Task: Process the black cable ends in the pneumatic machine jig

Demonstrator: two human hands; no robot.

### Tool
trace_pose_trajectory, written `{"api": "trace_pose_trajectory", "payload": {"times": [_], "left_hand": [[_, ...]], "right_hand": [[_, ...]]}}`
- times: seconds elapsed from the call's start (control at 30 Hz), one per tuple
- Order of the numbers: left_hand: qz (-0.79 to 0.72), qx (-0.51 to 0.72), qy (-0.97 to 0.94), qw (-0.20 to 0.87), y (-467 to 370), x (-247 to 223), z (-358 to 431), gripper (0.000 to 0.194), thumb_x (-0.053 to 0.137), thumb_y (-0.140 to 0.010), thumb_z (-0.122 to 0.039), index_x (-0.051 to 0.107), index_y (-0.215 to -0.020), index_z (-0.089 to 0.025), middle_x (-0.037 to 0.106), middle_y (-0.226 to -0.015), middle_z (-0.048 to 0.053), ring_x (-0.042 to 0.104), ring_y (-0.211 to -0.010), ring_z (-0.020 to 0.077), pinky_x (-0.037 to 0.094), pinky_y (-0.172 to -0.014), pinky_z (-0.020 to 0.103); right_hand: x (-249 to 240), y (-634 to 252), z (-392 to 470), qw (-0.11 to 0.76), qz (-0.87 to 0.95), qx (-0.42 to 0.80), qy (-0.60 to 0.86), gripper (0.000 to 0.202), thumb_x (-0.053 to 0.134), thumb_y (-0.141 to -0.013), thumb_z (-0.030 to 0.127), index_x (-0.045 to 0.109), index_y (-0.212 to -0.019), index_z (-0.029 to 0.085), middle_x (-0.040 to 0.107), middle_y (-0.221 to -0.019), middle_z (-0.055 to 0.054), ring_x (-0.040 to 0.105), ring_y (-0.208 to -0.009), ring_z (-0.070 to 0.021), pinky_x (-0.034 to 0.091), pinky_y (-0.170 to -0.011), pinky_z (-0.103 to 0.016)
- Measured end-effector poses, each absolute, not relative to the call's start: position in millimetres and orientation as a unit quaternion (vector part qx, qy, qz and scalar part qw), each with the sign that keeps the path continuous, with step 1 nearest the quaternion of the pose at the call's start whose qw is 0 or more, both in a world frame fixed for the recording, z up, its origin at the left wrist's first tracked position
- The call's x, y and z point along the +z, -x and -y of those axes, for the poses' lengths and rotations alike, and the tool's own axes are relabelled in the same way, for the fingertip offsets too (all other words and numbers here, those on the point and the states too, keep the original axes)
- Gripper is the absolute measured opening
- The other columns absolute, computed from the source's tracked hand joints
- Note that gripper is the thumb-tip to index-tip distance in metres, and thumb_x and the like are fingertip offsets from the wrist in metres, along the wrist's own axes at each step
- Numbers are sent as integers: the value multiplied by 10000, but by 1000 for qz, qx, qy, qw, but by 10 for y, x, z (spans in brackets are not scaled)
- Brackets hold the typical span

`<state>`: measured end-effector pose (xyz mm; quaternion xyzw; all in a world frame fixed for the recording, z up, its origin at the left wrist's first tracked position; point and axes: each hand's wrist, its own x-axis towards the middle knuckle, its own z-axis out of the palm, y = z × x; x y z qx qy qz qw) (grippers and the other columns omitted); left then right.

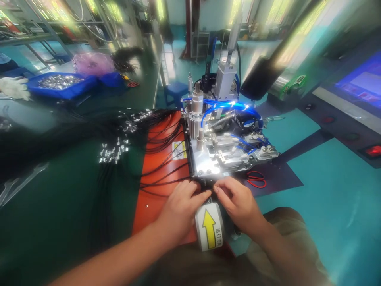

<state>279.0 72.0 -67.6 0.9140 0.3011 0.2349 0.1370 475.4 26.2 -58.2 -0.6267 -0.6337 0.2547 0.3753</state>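
Note:
My left hand point(184, 204) and my right hand point(239, 200) meet at the near end of a metal machine point(208, 159) with blue air tubes. Curled fingers and thumb of my left hand press together over the dark edge of the machine. Thumb and forefinger of my right hand pinch close beside them. What lies between the fingertips is too small and hidden to name. Just below both hands sits a rounded white cover point(210, 226) with a yellow arrow. Black cables point(163, 172) run across the red-orange plate point(154, 214) to the machine's left side.
Bundled black cables with shiny metal ends point(114, 151) lie on the green table point(68, 222) at left. Beyond are a blue tray point(64, 93) of metal parts and a gloved hand point(14, 87). Red-handled scissors point(256, 179) lie at right, near a control panel point(336, 115).

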Motion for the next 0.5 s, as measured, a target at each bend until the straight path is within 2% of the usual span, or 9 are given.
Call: {"api": "trace_pose_trajectory", "payload": {"times": [0.5], "left_hand": [[-292, 238, -916, 138, -2784, -658, -729, 377, 478, -900, -83, 684, -1186, -216, 592, -977, 94, 499, -870, 207, 457, -736, 337]], "right_hand": [[-661, -4770, -253, 390, 615, 274, 628, 158, 521, -945, 235, 648, -856, 206, 621, -774, -12, 564, -680, -169, 433, -642, -274]]}}
